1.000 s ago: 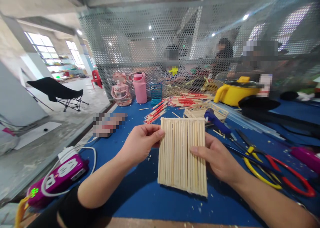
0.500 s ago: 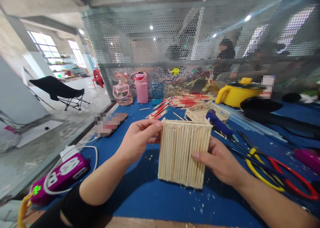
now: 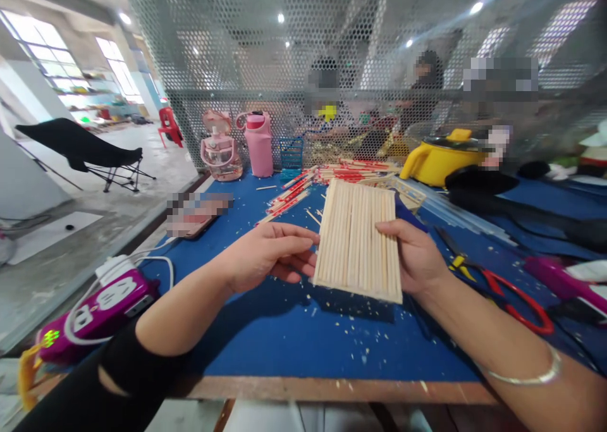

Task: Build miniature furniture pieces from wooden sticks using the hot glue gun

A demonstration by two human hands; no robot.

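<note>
A flat panel of pale wooden sticks (image 3: pixel 358 242), laid side by side with sticks along its edges, is held up over the blue tabletop. My right hand (image 3: pixel 420 255) grips its right edge, thumb on the front face and the other fingers hidden behind. Beside the panel's left edge is my left hand (image 3: pixel 270 252), its fingers loosely stretched out and apart. Its fingertips come up to that edge, and I cannot tell whether they touch it. Partly covered by the panel, a small tray-like stick frame (image 3: pixel 410 195) lies farther back.
Red-marked sticks (image 3: pixel 289 195) lie scattered behind. Pliers (image 3: pixel 516 299) and clear glue sticks (image 3: pixel 484 220) are at right, near a yellow pot (image 3: pixel 441 160). At left are a phone (image 3: pixel 203 214) and a purple power strip (image 3: pixel 99 312). Two pink bottles (image 3: pixel 260 147) stand before the mesh screen (image 3: pixel 256 65).
The panel has tilted back and turned, and its lower edge has risen. My left hand has let go of its upper left corner. The camera view has shifted somewhat downward.
</note>
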